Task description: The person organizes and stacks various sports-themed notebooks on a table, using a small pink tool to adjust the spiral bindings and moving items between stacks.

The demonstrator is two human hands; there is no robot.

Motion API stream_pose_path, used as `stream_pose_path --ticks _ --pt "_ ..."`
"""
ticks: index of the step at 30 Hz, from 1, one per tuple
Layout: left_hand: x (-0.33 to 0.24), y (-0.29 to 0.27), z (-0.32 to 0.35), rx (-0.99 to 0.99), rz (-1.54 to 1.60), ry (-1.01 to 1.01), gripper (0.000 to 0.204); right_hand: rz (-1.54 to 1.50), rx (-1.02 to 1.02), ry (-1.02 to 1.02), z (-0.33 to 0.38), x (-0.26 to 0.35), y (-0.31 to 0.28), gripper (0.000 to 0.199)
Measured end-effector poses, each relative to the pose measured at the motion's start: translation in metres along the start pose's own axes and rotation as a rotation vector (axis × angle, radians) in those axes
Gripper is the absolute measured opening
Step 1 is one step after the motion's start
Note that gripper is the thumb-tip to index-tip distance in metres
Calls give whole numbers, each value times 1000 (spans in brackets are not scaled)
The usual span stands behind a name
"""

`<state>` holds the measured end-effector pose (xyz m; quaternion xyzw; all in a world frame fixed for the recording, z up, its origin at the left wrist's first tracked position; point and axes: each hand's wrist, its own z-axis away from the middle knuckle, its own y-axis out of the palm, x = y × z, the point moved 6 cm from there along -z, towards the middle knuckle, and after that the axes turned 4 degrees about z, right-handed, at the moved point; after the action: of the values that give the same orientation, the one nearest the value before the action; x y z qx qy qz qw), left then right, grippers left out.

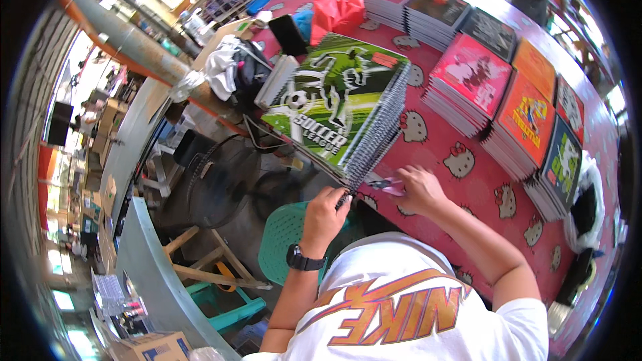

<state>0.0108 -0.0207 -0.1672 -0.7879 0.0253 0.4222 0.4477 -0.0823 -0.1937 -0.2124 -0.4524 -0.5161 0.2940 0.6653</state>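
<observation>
Pink cat-print surface (433,146), loaded with neat stacks of notebooks (471,72) down its right side! Over at its left edge sits a tall stack of green soccer-cover spiral notebooks (340,100), coils facing right. Left hand (325,217) pinches the stack's near corner, thumb and fingers closed; right hand (420,190), just beside, curls round a small purplish tool (386,186), too blurred to name.

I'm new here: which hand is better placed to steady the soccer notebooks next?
Probably the left hand: it sits at the near corner of the spiral-bound soccer notebooks, while the right hand holds a purplish tool.
</observation>
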Motion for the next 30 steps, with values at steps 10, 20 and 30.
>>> stream_pose_path --ticks 10,20,30 --pt "11 50 8 417 851 -421 26 186 -324 138 27 -43 -2 56" --pt "-66 87 -13 123 186 66 26 -2052 247 421 30 0 35 32" --pt "-86 48 4 48 374 348 22 -2043 10 493 38 -15 34 25"
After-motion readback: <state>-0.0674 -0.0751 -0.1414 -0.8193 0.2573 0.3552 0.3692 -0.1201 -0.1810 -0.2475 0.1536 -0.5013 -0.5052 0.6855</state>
